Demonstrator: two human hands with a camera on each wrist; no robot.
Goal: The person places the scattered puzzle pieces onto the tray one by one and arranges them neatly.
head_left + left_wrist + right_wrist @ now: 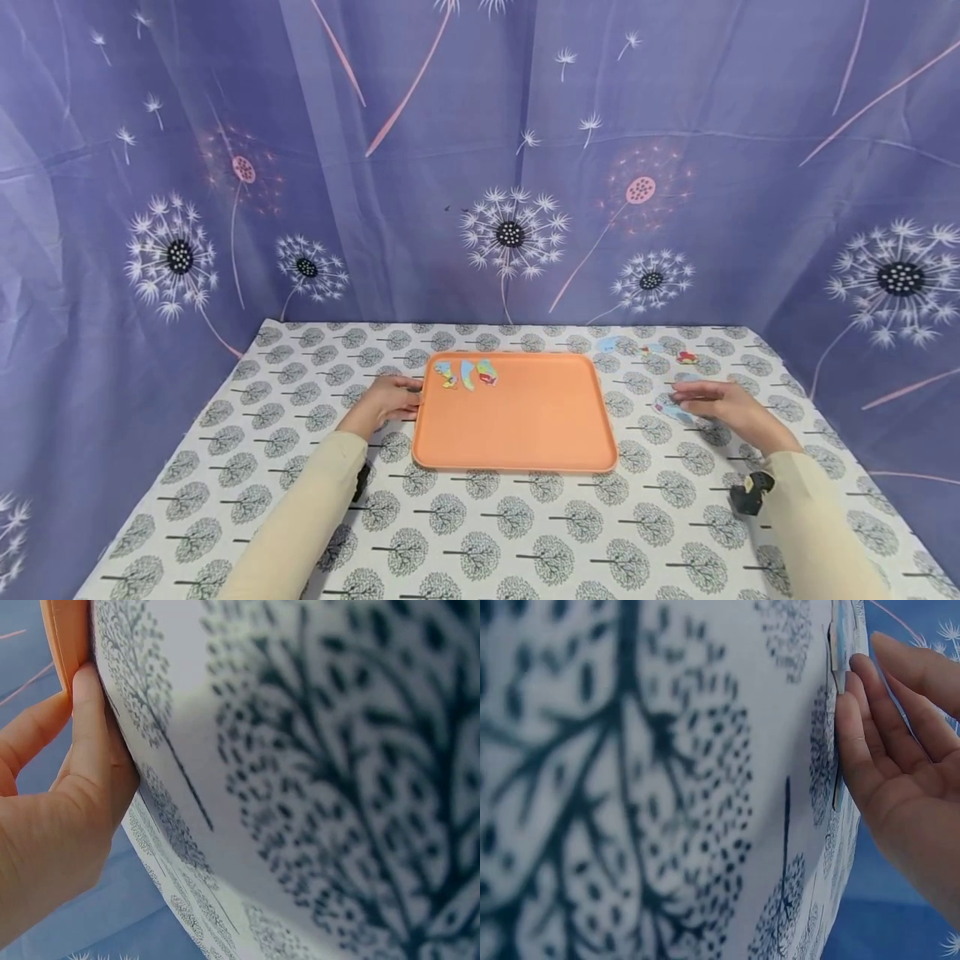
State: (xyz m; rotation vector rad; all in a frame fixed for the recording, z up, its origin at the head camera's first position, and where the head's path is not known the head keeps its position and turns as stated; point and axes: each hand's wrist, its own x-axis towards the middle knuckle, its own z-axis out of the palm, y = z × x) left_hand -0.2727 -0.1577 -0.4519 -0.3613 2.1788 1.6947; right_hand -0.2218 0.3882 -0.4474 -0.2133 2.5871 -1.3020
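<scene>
An orange tray [517,425] lies on the table, with three small colourful flat puzzle pieces [487,372] near its far left corner. My left hand [386,402] is at the tray's left side. Its thumb and fingertips grip the orange rim [69,637] in the left wrist view. To the right of the tray, my right hand [731,408] hovers low over a light-blue puzzle piece [672,408], fingers loosely bent. In the right wrist view, the fingertips [849,712] touch or nearly touch the edge of a thin piece [838,645]; nothing is visibly pinched.
Farther back on the right lie more loose pieces, among them a blue one [607,343] and a red-and-yellow one [686,357]. A white tablecloth [480,533] with tree prints covers the table. Behind it hangs a purple dandelion-print curtain [420,225].
</scene>
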